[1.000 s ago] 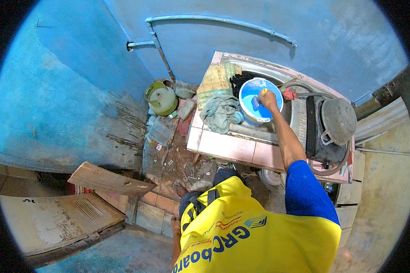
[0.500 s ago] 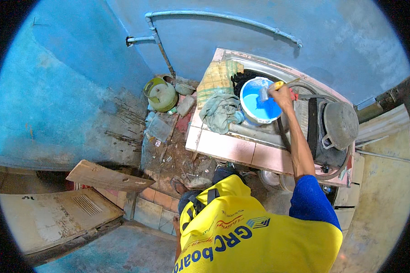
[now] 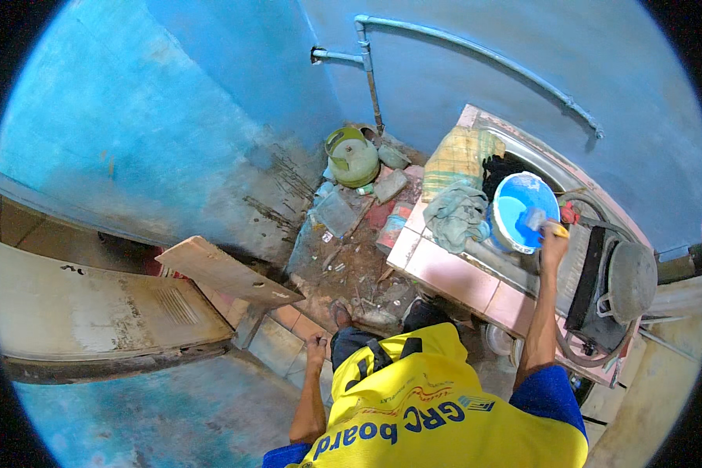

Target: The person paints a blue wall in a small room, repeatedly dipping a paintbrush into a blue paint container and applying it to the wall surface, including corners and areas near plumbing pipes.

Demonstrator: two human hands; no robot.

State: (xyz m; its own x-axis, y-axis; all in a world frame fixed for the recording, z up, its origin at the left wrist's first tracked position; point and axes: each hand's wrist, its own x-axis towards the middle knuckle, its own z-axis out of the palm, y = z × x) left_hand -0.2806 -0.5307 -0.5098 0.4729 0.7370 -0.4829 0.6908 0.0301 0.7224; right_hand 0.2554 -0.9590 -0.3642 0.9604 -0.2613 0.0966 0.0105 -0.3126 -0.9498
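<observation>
Clamped around the yellow handle of a paintbrush (image 3: pixel 552 227), your right hand (image 3: pixel 552 243) reached out over the right rim of the round blue paint bucket (image 3: pixel 522 212), fingers pressed together on the handle and the bristles tipped into the blue paint. That bucket sat on the far right of the scene, in the sink beside the pink tiled counter (image 3: pixel 452 274). Your left hand (image 3: pixel 317 348) hung low by your thigh, near the raised tiled step (image 3: pixel 277 343), fingers loosely spread and holding nothing.

You looked to be at the loading step, wetting the brush; the next move would call for lifting it clear, wiping excess off against the rim and keeping drips over the bucket.

As for packages, a yellowish woven sack (image 3: pixel 454 156) lay at the far end of the counter, a crumpled grey-green cloth (image 3: pixel 455 215) just nearer, and a small blue-and-red tin (image 3: pixel 390 232) stood on the littered floor beside the counter's left edge. A green gas cylinder (image 3: pixel 352 156) stood in the far corner under the grey wall pipe (image 3: pixel 476 53).
</observation>
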